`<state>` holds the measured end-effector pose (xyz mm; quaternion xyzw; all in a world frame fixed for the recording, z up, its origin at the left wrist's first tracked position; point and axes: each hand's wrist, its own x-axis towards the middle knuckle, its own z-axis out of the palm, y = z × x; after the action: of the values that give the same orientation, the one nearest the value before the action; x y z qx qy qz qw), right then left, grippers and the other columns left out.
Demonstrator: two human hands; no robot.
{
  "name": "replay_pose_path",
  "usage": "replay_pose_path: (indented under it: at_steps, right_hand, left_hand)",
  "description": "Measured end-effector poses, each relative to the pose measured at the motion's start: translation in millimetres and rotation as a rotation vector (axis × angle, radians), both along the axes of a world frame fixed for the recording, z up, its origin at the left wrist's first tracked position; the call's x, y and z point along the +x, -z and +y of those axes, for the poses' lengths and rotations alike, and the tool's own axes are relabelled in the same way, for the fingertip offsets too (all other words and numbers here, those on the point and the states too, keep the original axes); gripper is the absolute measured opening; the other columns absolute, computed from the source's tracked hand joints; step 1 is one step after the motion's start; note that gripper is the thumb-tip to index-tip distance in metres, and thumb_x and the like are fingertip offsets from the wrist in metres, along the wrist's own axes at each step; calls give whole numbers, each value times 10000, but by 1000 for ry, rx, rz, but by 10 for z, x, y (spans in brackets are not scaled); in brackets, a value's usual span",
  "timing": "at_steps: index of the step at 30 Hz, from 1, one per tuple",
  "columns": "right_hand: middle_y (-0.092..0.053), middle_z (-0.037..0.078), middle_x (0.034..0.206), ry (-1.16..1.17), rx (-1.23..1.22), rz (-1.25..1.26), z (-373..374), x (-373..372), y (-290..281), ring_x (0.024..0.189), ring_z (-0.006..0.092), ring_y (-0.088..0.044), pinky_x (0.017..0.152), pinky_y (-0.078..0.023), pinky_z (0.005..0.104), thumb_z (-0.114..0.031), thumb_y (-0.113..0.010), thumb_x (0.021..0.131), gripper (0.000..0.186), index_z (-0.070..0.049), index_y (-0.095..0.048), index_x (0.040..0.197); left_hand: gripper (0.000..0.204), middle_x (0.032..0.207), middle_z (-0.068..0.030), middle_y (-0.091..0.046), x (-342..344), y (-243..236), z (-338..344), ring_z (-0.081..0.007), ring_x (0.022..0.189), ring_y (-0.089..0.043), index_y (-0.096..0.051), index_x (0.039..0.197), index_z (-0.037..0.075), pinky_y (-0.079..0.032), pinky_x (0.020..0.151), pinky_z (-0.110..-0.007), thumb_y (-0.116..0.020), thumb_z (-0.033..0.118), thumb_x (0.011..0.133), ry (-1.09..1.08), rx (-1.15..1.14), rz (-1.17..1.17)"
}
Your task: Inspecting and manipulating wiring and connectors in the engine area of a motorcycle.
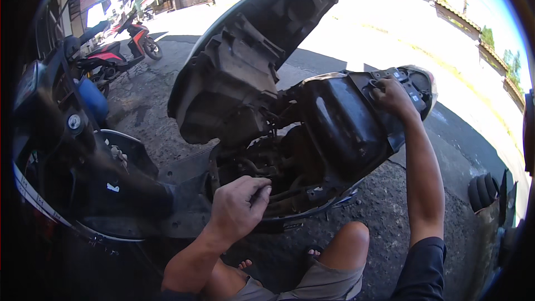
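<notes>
The raised seat (pixel 231 78) bares the tank (pixel 345 120); left hand (pixel 238 203) narrow, right hand (pixel 393 95) curled at the tail (pixel 424 85), anything held unclear.

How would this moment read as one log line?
Left hand: above open dark engine bay | right hand: at rear of rounded glossy black tank | long dark scooter seat: raised, underside showing

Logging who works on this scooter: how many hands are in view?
2. The left hand is by the open engine bay, its fingers curled; the right hand is at the scooter's rear end, beyond the rounded black part.
</notes>
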<state>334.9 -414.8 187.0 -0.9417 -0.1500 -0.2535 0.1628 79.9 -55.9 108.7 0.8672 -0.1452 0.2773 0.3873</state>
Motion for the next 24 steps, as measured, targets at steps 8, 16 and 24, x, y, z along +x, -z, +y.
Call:
replay_pose_path:
  at_steps: [8,16,24]
  right_hand:
    - [-639,223,1348,-533,434,10,1012,-1465,169,1133,375,-694,955,-539,409,-82,-711,874,161,66,-667,920]
    - [-634,199,1279,-812,483,146,1760,-1955,937,1056,335,-728,808,-631,398,-72,-864,777,266,2,-682,956]
    - [-657,212,1227,-866,463,153,1784,-1877,1142,1026,344,-726,804,-607,405,-156,-881,801,303,-15,-660,951]
  left_hand:
    - [238,1007,-85,-713,-75,148,-33,-141,906,-714,-734,1165,-17,-568,779,-277,-758,65,943,37,-349,137]
    - [312,1235,-82,-629,95,565,60,-149,1126,-656,-674,1295,-27,-566,968,-258,-700,-1,985,398,-823,89]
    - [142,1157,-87,-658,87,625,218,-136,1036,-656,-716,1129,-23,-553,893,-270,-687,2,992,294,-644,130]
